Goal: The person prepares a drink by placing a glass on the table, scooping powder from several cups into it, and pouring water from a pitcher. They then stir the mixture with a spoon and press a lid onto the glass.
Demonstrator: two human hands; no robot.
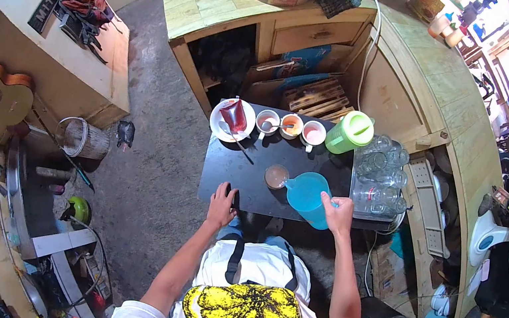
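My left hand is loosely spread at the bench's near edge, holding nothing; my right hand is curled round the handle of the one blue jug, spout at the rim of the one glass mid-bench. Reads as a pour to me: best to tip slowly, spout kept inside the rim, free hand steadying the glass. Farther back: 1 plate with 1 red packet, 3 cups, 1 green pitcher, clear glassware too overlapped to count.
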